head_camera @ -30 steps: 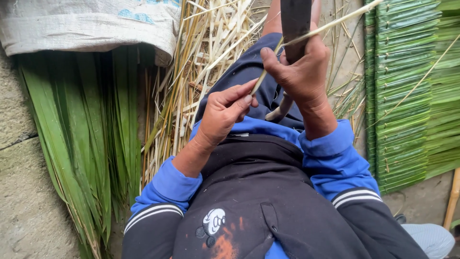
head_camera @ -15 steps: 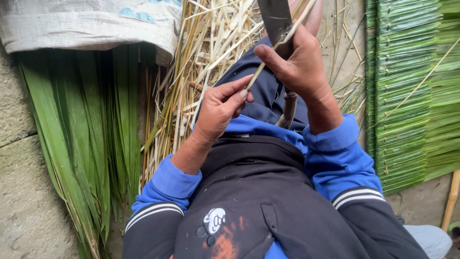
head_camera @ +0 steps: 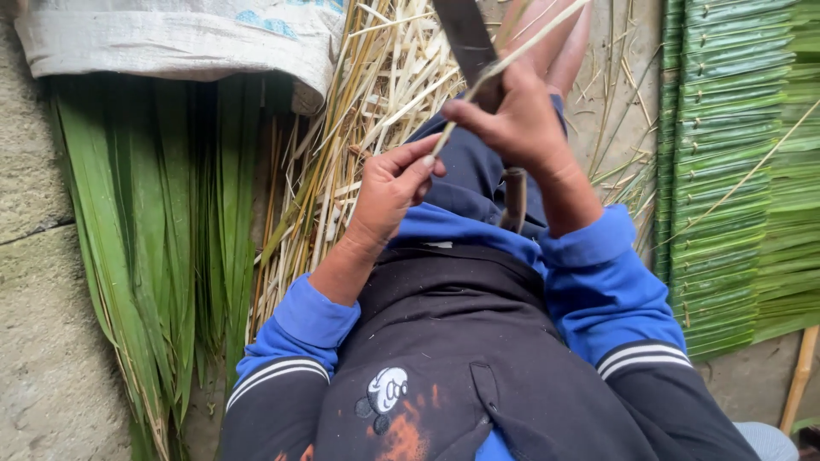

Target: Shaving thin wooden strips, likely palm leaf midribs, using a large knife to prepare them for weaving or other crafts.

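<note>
Palm rib (head_camera: 504, 64) pinched against knife (head_camera: 468, 47).

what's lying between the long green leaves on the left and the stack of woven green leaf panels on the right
In the head view, between the green leaves and the leaf panels lies a pile of pale dry sticks, with the person's lap and both hands above it.

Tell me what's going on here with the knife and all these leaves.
A seated person in a blue and black jacket is working a thin pale strip against a big knife. The right hand has its grip on the knife, blade pointing up and away, its wooden handle hanging below. The left hand pinches the strip's lower end. Long green leaves lie at left, a heap of dry stalks sits ahead, and stitched green leaf panels are stacked at right.
</note>
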